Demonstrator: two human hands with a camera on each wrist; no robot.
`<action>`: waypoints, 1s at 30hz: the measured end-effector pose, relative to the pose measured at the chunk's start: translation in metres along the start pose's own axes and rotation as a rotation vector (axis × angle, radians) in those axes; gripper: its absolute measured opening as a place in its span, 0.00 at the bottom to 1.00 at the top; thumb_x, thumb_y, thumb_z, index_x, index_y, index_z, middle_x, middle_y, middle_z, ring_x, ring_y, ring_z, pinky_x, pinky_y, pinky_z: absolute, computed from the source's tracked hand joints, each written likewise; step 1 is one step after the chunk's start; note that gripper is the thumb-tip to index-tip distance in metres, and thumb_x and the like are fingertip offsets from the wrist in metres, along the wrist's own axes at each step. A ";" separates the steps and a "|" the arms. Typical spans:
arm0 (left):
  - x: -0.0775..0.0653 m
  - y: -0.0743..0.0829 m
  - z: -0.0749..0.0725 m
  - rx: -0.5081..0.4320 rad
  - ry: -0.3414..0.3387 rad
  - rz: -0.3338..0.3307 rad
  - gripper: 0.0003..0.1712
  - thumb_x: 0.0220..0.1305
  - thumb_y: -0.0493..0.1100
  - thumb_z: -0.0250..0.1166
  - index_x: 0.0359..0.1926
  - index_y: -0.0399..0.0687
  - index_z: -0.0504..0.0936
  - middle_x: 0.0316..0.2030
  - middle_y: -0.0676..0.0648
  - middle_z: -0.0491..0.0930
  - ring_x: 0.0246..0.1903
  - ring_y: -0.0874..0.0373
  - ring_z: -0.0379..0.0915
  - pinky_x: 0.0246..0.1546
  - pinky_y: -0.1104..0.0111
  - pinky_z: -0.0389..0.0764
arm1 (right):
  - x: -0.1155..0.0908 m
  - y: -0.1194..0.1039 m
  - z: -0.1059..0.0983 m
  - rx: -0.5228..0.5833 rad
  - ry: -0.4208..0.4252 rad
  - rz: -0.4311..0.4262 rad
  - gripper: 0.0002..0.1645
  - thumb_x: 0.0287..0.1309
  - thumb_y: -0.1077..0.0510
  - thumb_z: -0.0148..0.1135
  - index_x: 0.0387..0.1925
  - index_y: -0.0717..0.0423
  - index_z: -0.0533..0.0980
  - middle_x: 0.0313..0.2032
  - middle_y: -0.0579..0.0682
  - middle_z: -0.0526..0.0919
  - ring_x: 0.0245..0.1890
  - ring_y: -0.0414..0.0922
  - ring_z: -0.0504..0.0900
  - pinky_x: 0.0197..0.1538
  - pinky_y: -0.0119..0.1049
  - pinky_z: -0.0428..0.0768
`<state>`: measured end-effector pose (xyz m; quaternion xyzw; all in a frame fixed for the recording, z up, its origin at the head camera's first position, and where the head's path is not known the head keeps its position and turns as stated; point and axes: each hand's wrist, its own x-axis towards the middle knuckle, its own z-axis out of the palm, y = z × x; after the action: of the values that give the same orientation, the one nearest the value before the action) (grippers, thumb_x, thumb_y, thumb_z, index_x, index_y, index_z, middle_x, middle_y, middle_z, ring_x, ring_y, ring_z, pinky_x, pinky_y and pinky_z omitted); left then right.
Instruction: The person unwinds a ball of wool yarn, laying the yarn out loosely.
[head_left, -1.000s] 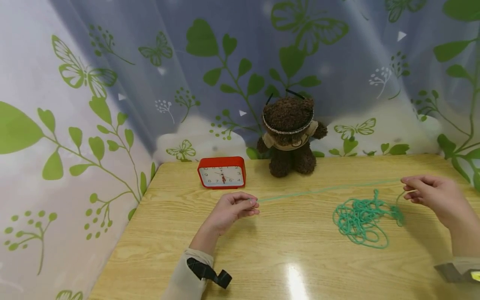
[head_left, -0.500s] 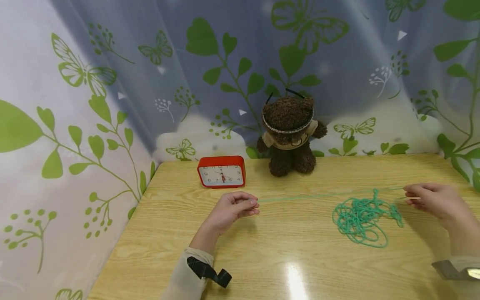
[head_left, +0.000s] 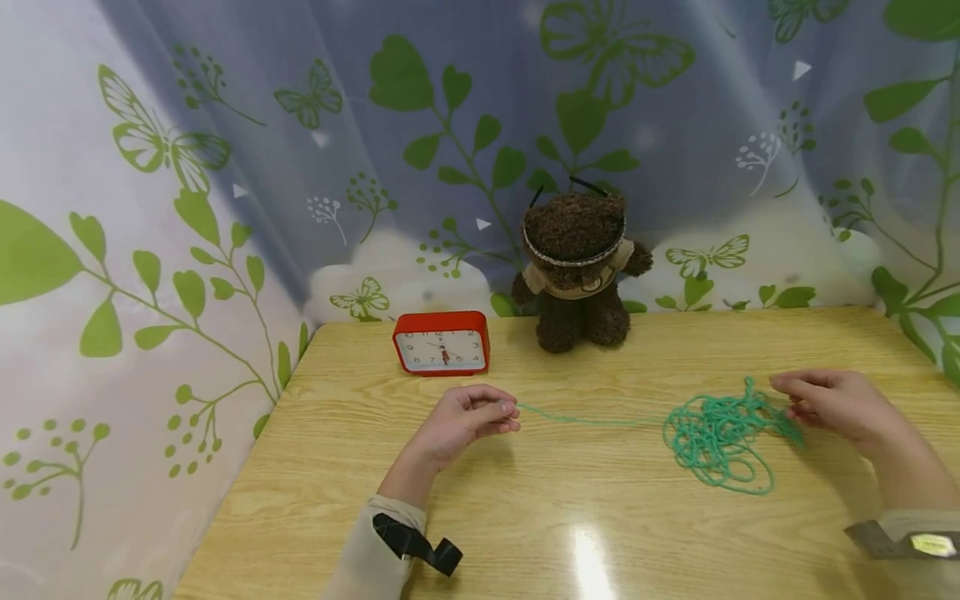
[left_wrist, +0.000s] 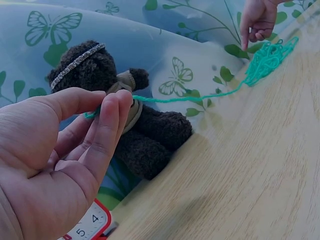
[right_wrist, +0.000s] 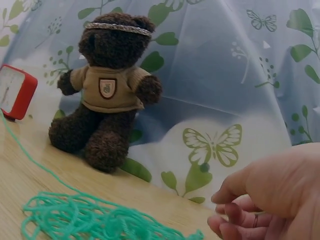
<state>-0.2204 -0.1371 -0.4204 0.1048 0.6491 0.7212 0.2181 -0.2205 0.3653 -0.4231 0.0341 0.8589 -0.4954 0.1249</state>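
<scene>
Green yarn lies in a loose tangle on the right side of the wooden table. My left hand pinches one end of it between thumb and fingertips, in front of the clock. From there a single yarn strand sags across to the tangle. Just right of the tangle hovers my right hand, fingers loosely bent. In the right wrist view its thumb and fingertips stand apart, holding nothing, near the end of the yarn heap.
A red alarm clock stands at the back left of the table. To its right a brown teddy bear with a headband and tan shirt leans against the patterned curtain.
My right hand has let go of the yarn and come left and a little lower, close to the tangle. The strand, taut before, now hangs slack. My left hand has stayed put.
</scene>
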 end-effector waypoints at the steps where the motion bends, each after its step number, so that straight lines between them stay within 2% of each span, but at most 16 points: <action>1: 0.000 0.000 0.000 0.001 -0.001 0.001 0.16 0.71 0.37 0.62 0.53 0.28 0.78 0.37 0.49 0.85 0.37 0.61 0.86 0.46 0.70 0.87 | 0.000 -0.001 0.001 0.009 0.001 -0.010 0.32 0.73 0.44 0.53 0.63 0.68 0.71 0.40 0.38 0.77 0.35 0.33 0.83 0.40 0.30 0.87; 4: 0.000 0.001 0.001 0.001 -0.004 0.001 0.16 0.71 0.36 0.62 0.53 0.27 0.77 0.37 0.49 0.85 0.37 0.61 0.86 0.46 0.70 0.87 | -0.001 -0.006 0.007 0.046 -0.004 -0.060 0.20 0.73 0.45 0.54 0.57 0.49 0.77 0.41 0.29 0.78 0.37 0.34 0.83 0.42 0.29 0.87; 7: 0.000 0.001 0.001 -0.001 -0.010 0.000 0.16 0.71 0.35 0.61 0.53 0.26 0.77 0.36 0.49 0.85 0.37 0.61 0.86 0.45 0.71 0.87 | -0.002 -0.015 0.015 0.070 0.001 -0.111 0.10 0.73 0.46 0.55 0.51 0.37 0.77 0.40 0.24 0.79 0.38 0.36 0.84 0.42 0.28 0.86; 10: -0.001 0.000 0.002 -0.008 -0.013 -0.005 0.16 0.71 0.35 0.61 0.53 0.26 0.77 0.36 0.49 0.85 0.37 0.61 0.86 0.44 0.72 0.87 | -0.004 -0.026 0.026 0.053 0.017 -0.155 0.13 0.73 0.46 0.55 0.53 0.41 0.77 0.39 0.24 0.80 0.37 0.38 0.84 0.41 0.30 0.86; 14: 0.000 0.001 0.004 -0.004 -0.015 -0.008 0.16 0.71 0.35 0.61 0.54 0.27 0.77 0.37 0.49 0.85 0.37 0.60 0.86 0.46 0.71 0.87 | -0.005 -0.045 0.045 0.025 0.014 -0.189 0.29 0.72 0.44 0.55 0.64 0.59 0.72 0.41 0.29 0.82 0.36 0.41 0.84 0.41 0.34 0.87; 16: 0.000 0.003 0.005 0.004 -0.019 -0.006 0.16 0.71 0.36 0.61 0.54 0.27 0.77 0.37 0.49 0.85 0.38 0.60 0.86 0.46 0.71 0.87 | -0.005 -0.055 0.057 0.023 -0.002 -0.200 0.34 0.72 0.43 0.55 0.66 0.64 0.69 0.44 0.36 0.82 0.37 0.44 0.84 0.41 0.36 0.87; 20: 0.002 0.003 0.006 0.010 -0.035 -0.003 0.17 0.71 0.36 0.61 0.54 0.25 0.77 0.37 0.49 0.85 0.37 0.60 0.86 0.45 0.72 0.87 | -0.005 -0.068 0.084 0.042 -0.062 -0.219 0.36 0.72 0.42 0.56 0.68 0.63 0.68 0.49 0.56 0.82 0.37 0.49 0.84 0.40 0.41 0.87; 22: 0.003 0.002 0.006 0.010 -0.040 -0.001 0.17 0.71 0.35 0.61 0.54 0.25 0.77 0.37 0.48 0.85 0.37 0.60 0.86 0.44 0.72 0.87 | -0.003 -0.069 0.099 0.052 -0.099 -0.225 0.35 0.71 0.43 0.57 0.69 0.62 0.68 0.50 0.62 0.81 0.35 0.50 0.84 0.39 0.42 0.87; 24: 0.002 0.001 0.005 0.009 -0.041 -0.001 0.17 0.71 0.35 0.61 0.54 0.25 0.76 0.37 0.48 0.85 0.38 0.60 0.86 0.44 0.72 0.87 | -0.002 -0.068 0.113 0.057 -0.127 -0.227 0.34 0.71 0.44 0.58 0.68 0.61 0.69 0.49 0.64 0.81 0.34 0.50 0.84 0.38 0.42 0.87; 30: 0.001 -0.001 0.004 0.000 -0.059 -0.006 0.17 0.70 0.35 0.61 0.54 0.25 0.76 0.37 0.48 0.86 0.38 0.60 0.86 0.45 0.72 0.87 | -0.002 -0.062 0.143 0.058 -0.218 -0.254 0.34 0.69 0.48 0.61 0.68 0.64 0.69 0.39 0.60 0.84 0.31 0.47 0.84 0.32 0.39 0.86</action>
<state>-0.2189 -0.1333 -0.4211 0.1239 0.6429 0.7170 0.2394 -0.2044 0.2107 -0.4390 -0.1251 0.8231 -0.5326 0.1526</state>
